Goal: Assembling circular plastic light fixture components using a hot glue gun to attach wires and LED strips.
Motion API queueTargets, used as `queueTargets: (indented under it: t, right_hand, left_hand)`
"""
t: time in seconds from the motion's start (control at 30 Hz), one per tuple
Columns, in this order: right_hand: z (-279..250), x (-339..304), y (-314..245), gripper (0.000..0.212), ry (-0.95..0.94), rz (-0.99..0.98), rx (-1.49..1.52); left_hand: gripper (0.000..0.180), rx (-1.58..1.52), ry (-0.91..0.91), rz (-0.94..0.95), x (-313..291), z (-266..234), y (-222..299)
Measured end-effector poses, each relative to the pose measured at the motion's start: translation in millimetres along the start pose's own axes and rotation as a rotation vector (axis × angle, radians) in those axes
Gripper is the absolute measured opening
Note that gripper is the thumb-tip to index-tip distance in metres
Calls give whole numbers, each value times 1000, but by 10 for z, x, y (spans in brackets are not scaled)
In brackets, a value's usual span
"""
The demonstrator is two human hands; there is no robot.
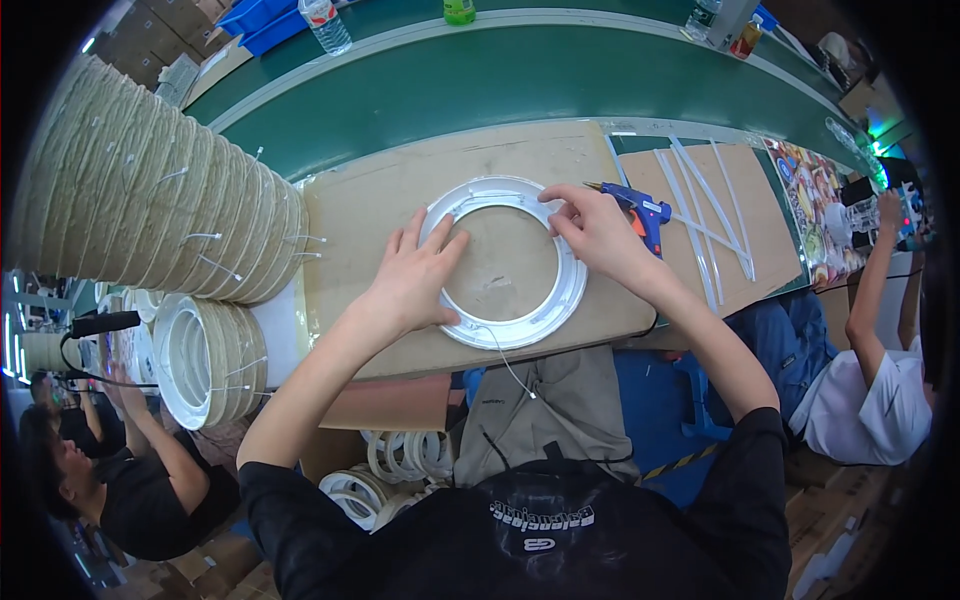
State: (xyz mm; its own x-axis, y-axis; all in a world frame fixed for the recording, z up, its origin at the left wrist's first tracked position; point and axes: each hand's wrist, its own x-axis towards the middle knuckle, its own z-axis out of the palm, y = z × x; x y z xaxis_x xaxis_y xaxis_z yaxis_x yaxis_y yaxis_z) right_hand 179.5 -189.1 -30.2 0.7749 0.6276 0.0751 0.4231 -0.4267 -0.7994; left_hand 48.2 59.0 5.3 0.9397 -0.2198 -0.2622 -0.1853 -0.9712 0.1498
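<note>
A white plastic ring [515, 333], like a round lamp frame, lies flat on the brown board in front of me. My left hand [405, 277] rests on its left side with the fingers spread over the rim. At the upper right of the ring, my right hand [597, 228] has thumb and fingers closed together against the channel; whatever they pinch is hidden. A thin white cable [512, 371] with a small plug hangs off the near edge toward my lap. Just right of my right hand lies a blue glue gun [640, 207] with an orange trigger.
Several clear glue sticks [707, 215] lie on cardboard to the right. Tall stacks of cord-wrapped rings [165, 185] stand at the left, with shorter ones [225, 360] nearer. Bottles [326, 25] line the far ledge. People sit on both sides. More rings [405, 455] lie below the board.
</note>
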Motion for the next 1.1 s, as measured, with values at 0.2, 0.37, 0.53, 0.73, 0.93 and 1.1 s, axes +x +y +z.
queueTargets:
  t: [0.2,0.37,0.53,0.73,0.93,1.1]
  right_hand:
    - [37,85,18,25,24,-60,-191]
    - [74,96,-80,24,36,-91,-296]
    - [92,102,-116,24,125,-124,-364]
    - [82,143,-206,22,69,-119,-429]
    - [101,141,-217,22,70,-128,-512]
    - [79,206,-397,20,-81,-67,-768]
  left_hand:
    - [101,22,-25,-18,42,-11,47]
    - [101,-33,22,-3,15,59,-13]
    - [101,-28,21,-11,18,66,-18]
    - [101,-26,9,-18,5,84,-37]
    - [101,-32,10,-19,22,86,-28]
    - [98,-63,1,-20,5,82,-40]
